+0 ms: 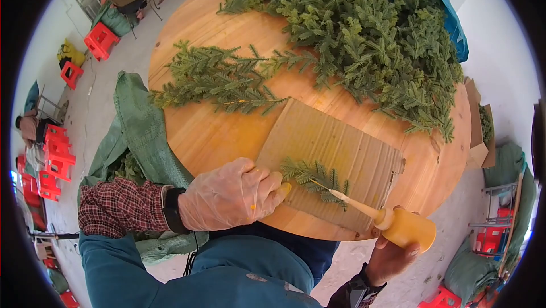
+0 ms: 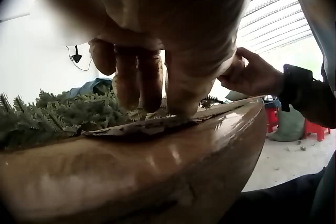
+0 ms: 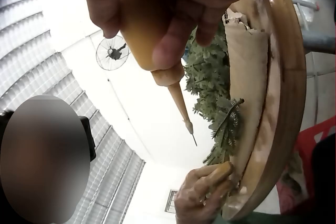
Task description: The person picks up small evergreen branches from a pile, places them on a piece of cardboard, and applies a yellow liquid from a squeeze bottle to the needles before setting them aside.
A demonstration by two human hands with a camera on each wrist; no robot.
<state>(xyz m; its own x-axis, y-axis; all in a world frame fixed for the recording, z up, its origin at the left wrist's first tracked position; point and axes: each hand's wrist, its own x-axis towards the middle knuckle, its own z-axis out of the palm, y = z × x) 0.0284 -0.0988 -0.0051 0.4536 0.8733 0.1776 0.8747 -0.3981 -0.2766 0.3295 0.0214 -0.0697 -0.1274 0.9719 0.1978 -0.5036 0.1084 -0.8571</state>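
My left hand (image 1: 233, 194), in a clear plastic glove with yellow smears, is at the near left edge of a cardboard sheet (image 1: 335, 143). Its curled fingers pinch the leafy end of a short green fir sprig (image 1: 307, 171), which overlaps the cardboard. The bare right hand (image 1: 392, 259) grips a yellow squeeze bottle (image 1: 412, 229), tilted with its long nozzle (image 1: 358, 204) towards the sprig. In the head view the thin needle tip overlaps the sprig's stem. The right wrist view shows the bottle (image 3: 147, 29) from behind, fingers wrapped round it, and the sprig (image 3: 227, 124) beyond.
A larger fir branch (image 1: 216, 77) lies beyond the cardboard on the round wooden table (image 1: 210, 137). A big heap of fir branches (image 1: 364, 40) covers the far side, by a blue bag (image 1: 449, 12). Left of the table stands a green sack (image 1: 139, 114); an open carton (image 1: 478, 126) stands right.
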